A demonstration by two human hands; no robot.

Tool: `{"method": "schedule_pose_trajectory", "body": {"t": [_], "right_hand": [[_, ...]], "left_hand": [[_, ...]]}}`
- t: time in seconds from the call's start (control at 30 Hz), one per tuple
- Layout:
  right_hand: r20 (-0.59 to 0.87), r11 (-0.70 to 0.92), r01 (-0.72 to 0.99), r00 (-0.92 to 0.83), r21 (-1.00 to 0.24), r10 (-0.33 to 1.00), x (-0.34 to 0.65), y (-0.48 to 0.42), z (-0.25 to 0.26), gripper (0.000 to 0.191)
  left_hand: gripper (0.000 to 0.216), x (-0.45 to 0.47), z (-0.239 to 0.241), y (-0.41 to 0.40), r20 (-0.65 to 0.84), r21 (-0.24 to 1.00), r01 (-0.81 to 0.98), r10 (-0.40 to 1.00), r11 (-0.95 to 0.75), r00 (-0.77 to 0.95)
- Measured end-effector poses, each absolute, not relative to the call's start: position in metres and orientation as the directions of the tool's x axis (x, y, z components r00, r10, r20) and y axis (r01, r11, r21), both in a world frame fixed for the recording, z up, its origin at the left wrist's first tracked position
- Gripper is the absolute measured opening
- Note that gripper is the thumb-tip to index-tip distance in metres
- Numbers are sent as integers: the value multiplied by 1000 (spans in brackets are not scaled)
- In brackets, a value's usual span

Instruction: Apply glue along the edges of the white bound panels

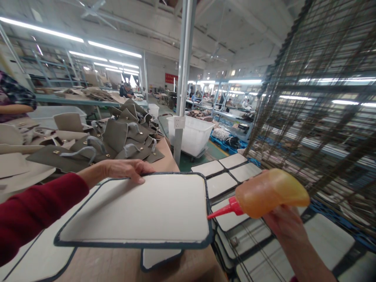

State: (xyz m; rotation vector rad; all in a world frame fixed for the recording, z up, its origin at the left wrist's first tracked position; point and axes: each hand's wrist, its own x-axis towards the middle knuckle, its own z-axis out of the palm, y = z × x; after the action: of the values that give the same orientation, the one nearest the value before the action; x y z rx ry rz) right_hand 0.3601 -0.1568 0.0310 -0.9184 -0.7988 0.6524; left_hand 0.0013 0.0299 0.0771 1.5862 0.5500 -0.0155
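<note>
My left hand (129,170) pinches the far edge of a white panel (138,211) with rounded corners and a dark border. The panel is held up above the brown table (96,262). In my right hand (282,219) is a squeeze bottle (268,192) of amber liquid, lying on its side. Its red nozzle (221,211) points left, and the tip is at the panel's right border. Whether liquid is coming out I cannot tell. Beneath the held panel, part of a smaller white panel (161,258) shows, and another white panel (49,254) lies at the lower left.
Several similar panels (220,186) lie on a wire rack at right, beside a tall upright wire rack (317,86). Olive bag pieces with grey handles (108,137) are heaped at left. A metal post (183,78) and a white bin (196,135) stand ahead. A person (14,98) is at far left.
</note>
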Motion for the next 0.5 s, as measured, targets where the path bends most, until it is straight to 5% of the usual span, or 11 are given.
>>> {"method": "schedule_pose_trajectory", "body": {"t": [0.27, 0.5], "right_hand": [[356, 468, -117, 500, -876, 790, 360, -163, 26, 43], [348, 446, -93, 494, -890, 797, 356, -164, 26, 57]], "left_hand": [[42, -5, 68, 37, -271, 957, 289, 258, -34, 927], [46, -13, 61, 45, -298, 949, 315, 274, -20, 914]]}}
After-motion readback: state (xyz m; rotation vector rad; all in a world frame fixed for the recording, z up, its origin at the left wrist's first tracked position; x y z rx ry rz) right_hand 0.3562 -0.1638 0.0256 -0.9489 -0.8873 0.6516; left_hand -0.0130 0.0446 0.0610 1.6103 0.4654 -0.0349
